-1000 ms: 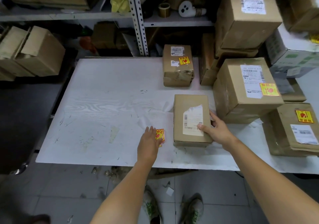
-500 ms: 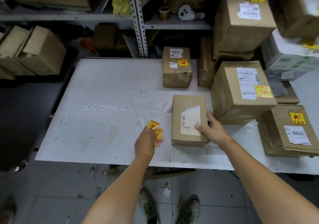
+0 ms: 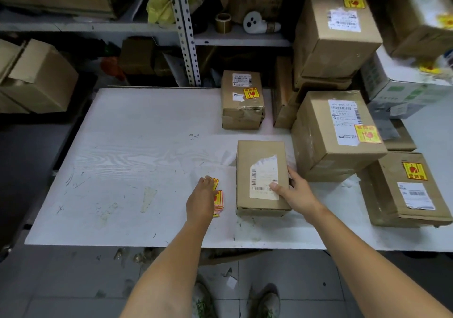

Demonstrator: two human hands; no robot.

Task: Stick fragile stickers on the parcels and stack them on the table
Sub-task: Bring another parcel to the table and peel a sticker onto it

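A small brown parcel (image 3: 261, 168) with a torn white shipping label lies flat on the white table (image 3: 137, 161), with no fragile sticker showing on its top. My right hand (image 3: 294, 191) grips its right side, thumb on the label. To its left, my left hand (image 3: 199, 201) pinches one yellow-and-red fragile sticker (image 3: 214, 183) at its fingertips, just above a small stack of stickers (image 3: 219, 203) on the table. Several parcels carrying fragile stickers stand behind and to the right, one at the back (image 3: 242, 99) and a large one (image 3: 340, 131) close by.
Stickered parcels pile up at the right, including a flat one (image 3: 407, 190) at the table's front right. Metal shelving (image 3: 181, 28) with boxes and a tape roll (image 3: 223, 22) runs behind. Cardboard boxes (image 3: 36, 77) sit off the table's left. Peeled white backing paper (image 3: 220, 165) lies by the stickers.
My left hand has lifted one sticker off the stack and now holds it at the fingertips. My right hand has stayed on the parcel.
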